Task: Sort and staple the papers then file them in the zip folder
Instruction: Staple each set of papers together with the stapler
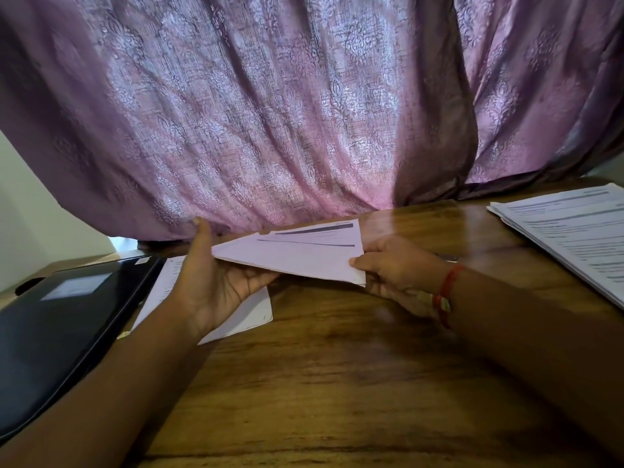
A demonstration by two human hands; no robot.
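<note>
A thin bundle of printed papers (297, 255) hangs a little above the wooden table (337, 383), held nearly flat between both hands. My left hand (216, 282) cups its left end from below, thumb raised. My right hand (395, 268) pinches its right corner; a red thread bracelet circles that wrist. Another sheet (250, 315) lies on the table under my left hand, partly hidden by it. The black zip folder (64, 319) lies closed at the left. No stapler can be made out.
A thick stack of printed papers (570, 234) rests at the table's right edge. A mauve patterned curtain (270, 113) hangs right behind the table's far edge. A pale wall shows at the far left.
</note>
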